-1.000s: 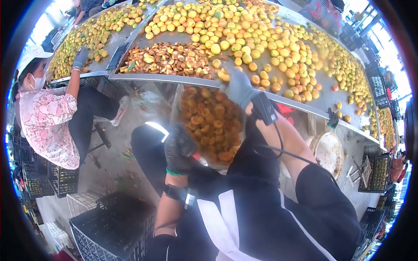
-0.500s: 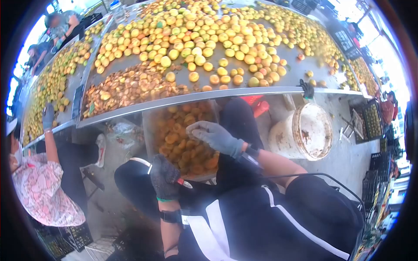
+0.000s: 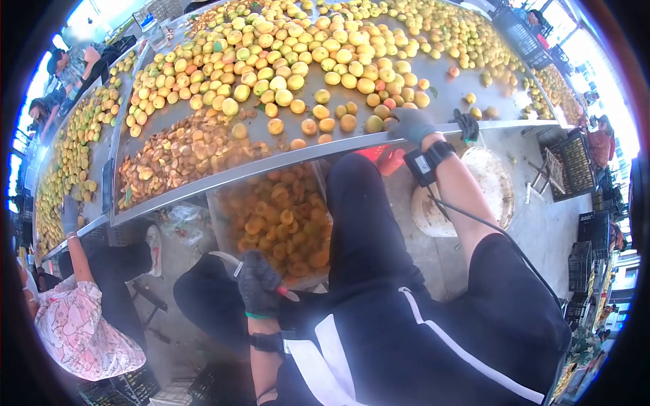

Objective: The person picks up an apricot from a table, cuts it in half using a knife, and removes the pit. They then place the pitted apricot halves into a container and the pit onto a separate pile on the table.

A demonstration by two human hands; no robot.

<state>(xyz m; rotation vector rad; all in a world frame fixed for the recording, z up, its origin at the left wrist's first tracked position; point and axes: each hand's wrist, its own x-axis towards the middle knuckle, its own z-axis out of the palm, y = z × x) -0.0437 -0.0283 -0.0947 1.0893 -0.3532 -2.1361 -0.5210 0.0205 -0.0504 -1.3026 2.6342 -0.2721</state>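
Observation:
My left hand (image 3: 259, 281), in a dark grey glove, is closed round a small red-handled tool (image 3: 287, 293) above my lap; its kind is hidden by the fingers. At the table's front edge my right hand (image 3: 414, 126), in a grey glove, reaches over the metal rim. Its fingertips are at an apricot (image 3: 374, 124) and others beside it, and they are too blurred to show whether they grip one. Below the table, a crate (image 3: 215, 211) between my knees holds many apricot halves (image 3: 281, 220).
Whole apricots (image 3: 291, 51) cover much of the metal table (image 3: 298, 154). A heap of apricot stones and scraps (image 3: 183, 152) lies at its left front. A white bucket (image 3: 423, 213) stands on the right. On the left, a co-worker's gloved hand (image 3: 70, 215) is at the table.
My right hand has moved from above the crate up and right to the apricots at the table edge. My left hand still holds the red-handled tool. The view has shifted slightly.

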